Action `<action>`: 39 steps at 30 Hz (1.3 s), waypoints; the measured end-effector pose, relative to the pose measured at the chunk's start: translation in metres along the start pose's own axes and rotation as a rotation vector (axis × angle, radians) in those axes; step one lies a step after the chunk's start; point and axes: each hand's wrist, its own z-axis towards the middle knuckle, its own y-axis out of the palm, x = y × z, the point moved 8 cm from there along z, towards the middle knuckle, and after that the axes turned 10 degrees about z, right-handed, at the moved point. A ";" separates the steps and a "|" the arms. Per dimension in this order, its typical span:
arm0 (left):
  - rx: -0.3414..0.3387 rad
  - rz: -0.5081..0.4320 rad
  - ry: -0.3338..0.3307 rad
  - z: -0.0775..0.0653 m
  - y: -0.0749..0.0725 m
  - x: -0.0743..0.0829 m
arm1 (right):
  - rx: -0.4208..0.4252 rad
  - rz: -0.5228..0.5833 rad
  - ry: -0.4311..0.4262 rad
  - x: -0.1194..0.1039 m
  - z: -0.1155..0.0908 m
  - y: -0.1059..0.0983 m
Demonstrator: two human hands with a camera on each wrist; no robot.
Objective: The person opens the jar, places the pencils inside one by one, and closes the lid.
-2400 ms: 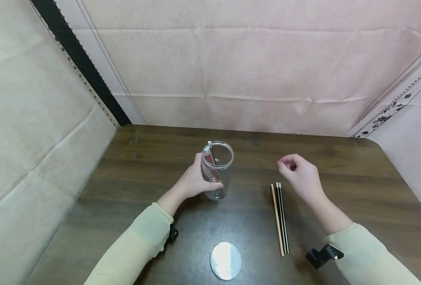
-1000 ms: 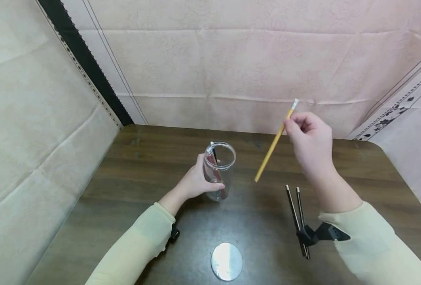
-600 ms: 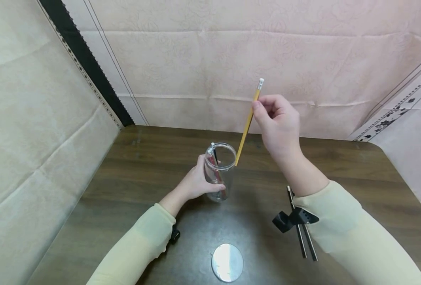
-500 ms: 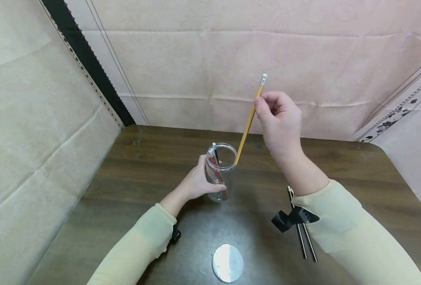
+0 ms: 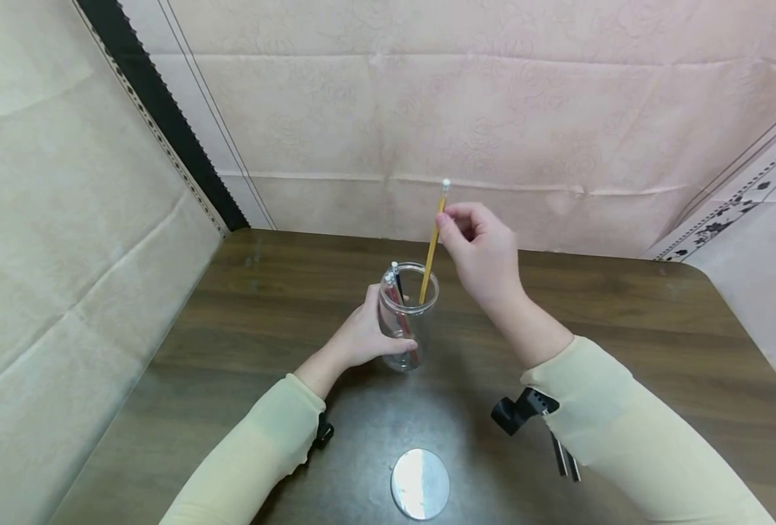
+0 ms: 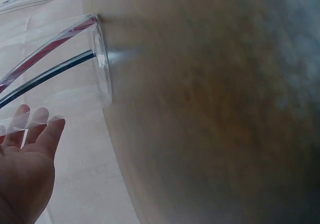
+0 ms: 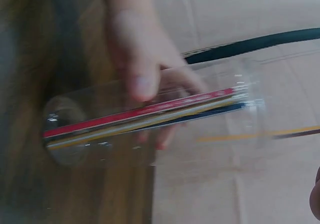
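My left hand grips a clear glass jar round its side, and the jar stands on the table. Inside lean several pencils, among them a red pencil and a dark blue pencil, their eraser ends near the rim. Between thumb and fingers of my right hand a yellow pencil is pinched near its white eraser end. Its lower end is inside the jar's mouth, on the right side. The left wrist view catches the jar's base and a dark pencil through the glass.
Two dark pencils lie on the brown wooden table, mostly hidden under my right sleeve. A shiny round disc lies near the front. Pale cloth hangs behind the table.
My right hand has taken the yellow pencil from beside the dark ones, lifted it and carried it left, then lowered its end into the jar. The dark pencils shifted right; the left hand kept its grip.
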 end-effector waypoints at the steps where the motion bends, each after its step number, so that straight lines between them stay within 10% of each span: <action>1: 0.001 0.000 0.003 0.000 0.000 0.000 | -0.017 -0.008 0.002 0.002 -0.003 0.003; 23: 0.000 0.017 -0.011 0.001 -0.002 0.002 | -0.190 -0.078 0.014 0.026 -0.027 0.020; 32: -0.005 0.030 -0.013 0.002 0.003 0.002 | -0.088 -0.234 0.099 0.053 -0.036 -0.042; 39: -0.006 0.047 -0.050 0.001 0.000 -0.001 | -0.358 -0.492 0.336 0.124 -0.070 -0.089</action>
